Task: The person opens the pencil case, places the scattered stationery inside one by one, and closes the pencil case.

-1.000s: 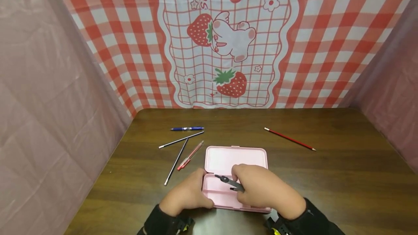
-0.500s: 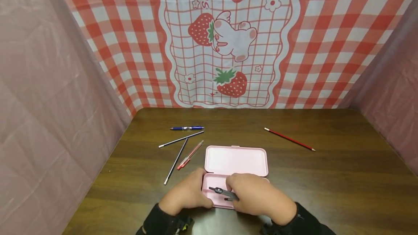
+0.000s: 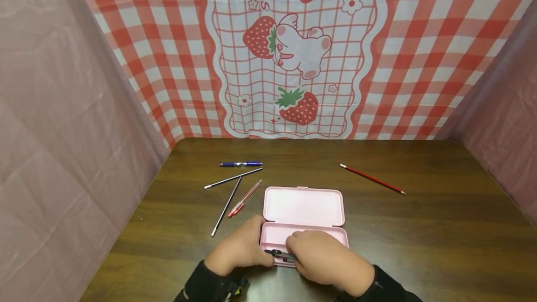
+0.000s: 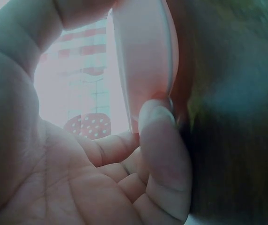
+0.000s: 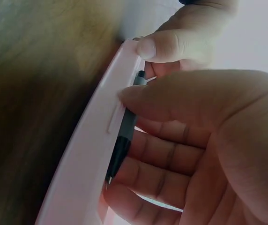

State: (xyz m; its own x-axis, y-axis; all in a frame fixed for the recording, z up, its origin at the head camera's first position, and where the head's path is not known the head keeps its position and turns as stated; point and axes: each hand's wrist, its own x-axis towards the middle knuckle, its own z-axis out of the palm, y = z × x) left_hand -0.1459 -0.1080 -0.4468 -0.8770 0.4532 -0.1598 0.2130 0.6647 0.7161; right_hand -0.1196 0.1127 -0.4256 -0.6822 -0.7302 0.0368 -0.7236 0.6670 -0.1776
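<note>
A pink pencil case (image 3: 304, 207) lies open on the table, its lid folded back away from me. My left hand (image 3: 241, 247) grips the case's left end; in the left wrist view the thumb and fingers bracket the case wall (image 4: 145, 51). Low over the near compartment, my right hand (image 3: 320, 259) holds a grey and black drawing compass (image 3: 275, 252) sideways, its hinge end pointing left. In the right wrist view the compass (image 5: 127, 123) lies along the case's front wall (image 5: 85, 140), between thumb and fingers. The right hand covers the right part of the case's tray.
Left of the case lie a blue pen (image 3: 241, 164), two silvery pencils (image 3: 232, 178) (image 3: 226, 206) and a red clear-barrelled pen (image 3: 245, 198). A red pencil (image 3: 372, 179) rests at the back right of the brown table (image 3: 432, 227). A checked strawberry cloth (image 3: 293, 59) hangs behind.
My right hand has moved toward me, a little left and down with the compass, from over the middle of the case to its near compartment. The left hand stays on the case.
</note>
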